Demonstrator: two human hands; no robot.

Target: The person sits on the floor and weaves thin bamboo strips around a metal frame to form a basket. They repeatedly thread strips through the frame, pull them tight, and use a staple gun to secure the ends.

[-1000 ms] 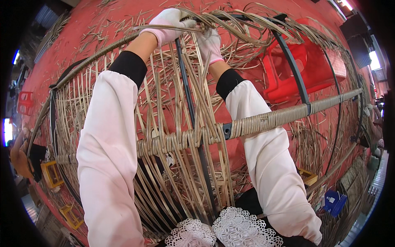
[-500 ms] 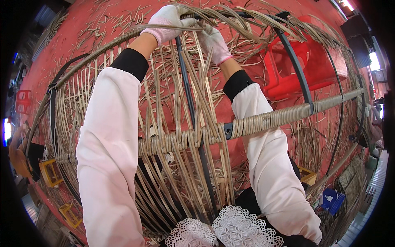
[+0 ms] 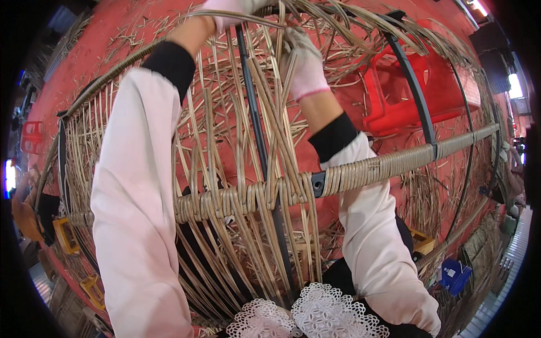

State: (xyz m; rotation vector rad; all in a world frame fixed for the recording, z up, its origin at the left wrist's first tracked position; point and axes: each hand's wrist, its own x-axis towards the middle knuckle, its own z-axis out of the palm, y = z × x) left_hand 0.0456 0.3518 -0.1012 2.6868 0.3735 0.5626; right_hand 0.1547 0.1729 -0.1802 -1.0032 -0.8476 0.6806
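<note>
Many brown strands (image 3: 242, 198) looped over the wrapped rail (image 3: 372, 168) across the middle of the dark-barred frame (image 3: 251, 84), loose ends pointing to the far side. One long strand (image 3: 256, 19) slanting across the left wrist toward the right hand (image 3: 305, 59). Left hand (image 3: 239, 5) by the far bar (image 3: 396, 15), fingers cut off at the upper edge; impossible to tell whether closed on anything. Right hand just beside the upright ends, fingers bent but blurred; cannot tell whether clamped or apart.

Since half a second ago, far bar and left hand shifted farther off, right hand slightly rightward, gap between hands wider; perhaps a strand being drawn along, with far-side work apparently unfinished.

Farther out, offcuts (image 3: 422, 211) scattered over the red floor (image 3: 107, 56), plus a red plastic chair (image 3: 445, 84) at far right and a blue container (image 3: 454, 276) at near right.
</note>
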